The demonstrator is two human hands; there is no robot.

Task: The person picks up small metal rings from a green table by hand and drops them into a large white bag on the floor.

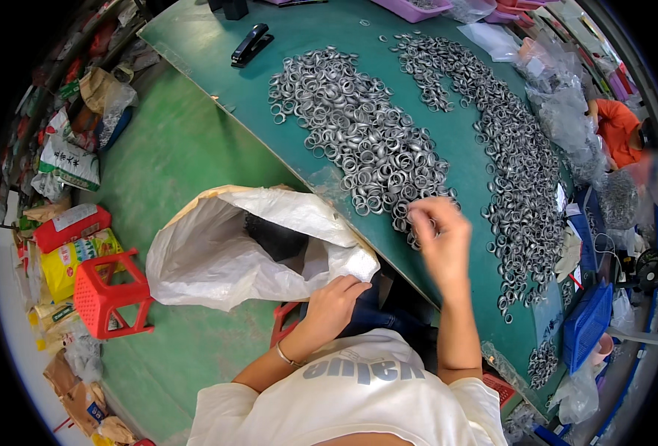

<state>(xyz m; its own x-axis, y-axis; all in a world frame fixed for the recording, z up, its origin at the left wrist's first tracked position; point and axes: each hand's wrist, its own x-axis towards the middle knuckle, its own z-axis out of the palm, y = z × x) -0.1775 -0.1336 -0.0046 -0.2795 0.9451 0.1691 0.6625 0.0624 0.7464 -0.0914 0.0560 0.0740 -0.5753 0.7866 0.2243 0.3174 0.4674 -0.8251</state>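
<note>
Rings (388, 145): big heap on green surface (459, 137); long axis far L to near R.
R grip (446, 241): nearer hand, at heap's near end; most rings ahead & L. Fingers curled; can't tell if any held.
L grip (330, 306): clamped on sack (195, 256) rim, off surface edge.

Grey metal rings (381, 152): beyond counting, lying in two large heaps and one small cluster. Green bench (195, 37): one. Black stapler (250, 46): one. Open white-lined sack (195, 264): one. Red plastic stool (91, 297), in full view: one. Orange-shirted co-worker (617, 132): one. Wearer's bare hands: two, comprising left hand (333, 303) and right hand (446, 239).
</note>
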